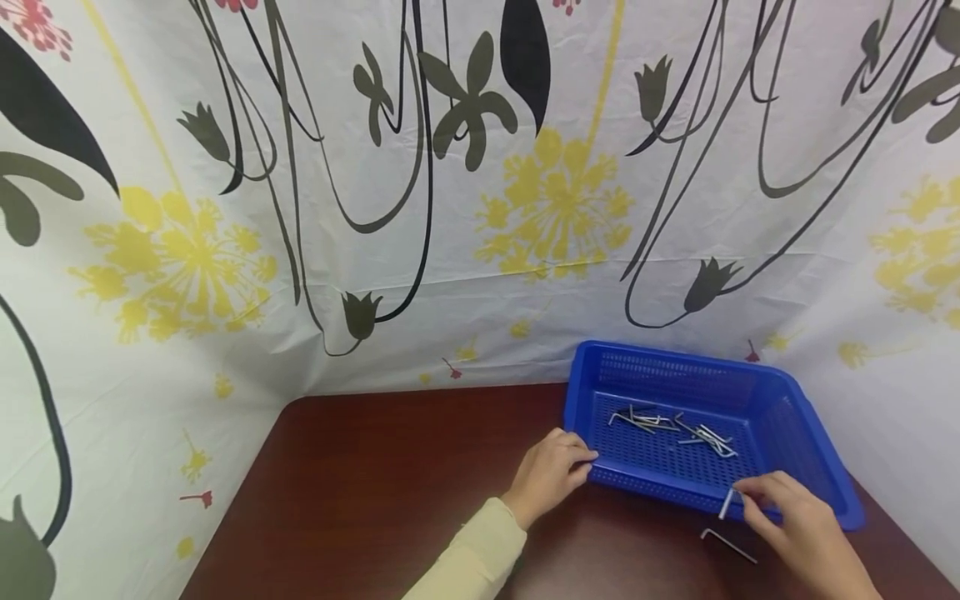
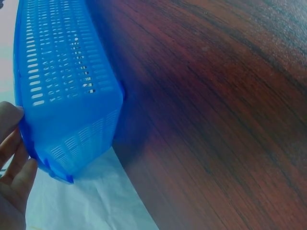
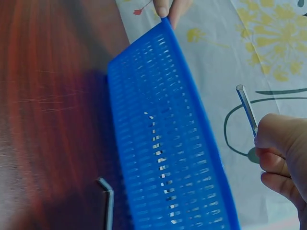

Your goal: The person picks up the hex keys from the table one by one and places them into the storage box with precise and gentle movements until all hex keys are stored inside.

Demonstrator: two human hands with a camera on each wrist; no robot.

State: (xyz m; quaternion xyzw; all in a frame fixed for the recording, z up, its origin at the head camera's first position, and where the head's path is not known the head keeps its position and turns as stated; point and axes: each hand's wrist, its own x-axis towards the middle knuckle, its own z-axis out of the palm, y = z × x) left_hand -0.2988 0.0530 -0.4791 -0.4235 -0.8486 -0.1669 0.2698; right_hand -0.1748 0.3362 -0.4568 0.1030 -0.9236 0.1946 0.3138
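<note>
A blue perforated plastic basket [image 1: 652, 485] stands on the table, with several metal hex keys [image 1: 712, 440] lying loosely on its floor. At the basket's near left corner my left hand [image 1: 550, 477] grips the rim, thumb and fingers on either side of it in the left wrist view. Between thumb and fingers of my right hand [image 1: 801, 523] is an L-shaped hex key [image 3: 246, 106], held over the basket's near right edge; its far part is hidden by the fingers. Another hex key [image 1: 731, 546] lies on the table in front of the basket, below the right hand.
The dark red-brown wooden table [image 1: 390, 475] extends to the left of the basket. A white cloth [image 1: 420, 250] with flower prints hangs behind the table and along its sides, close to the basket's back and right.
</note>
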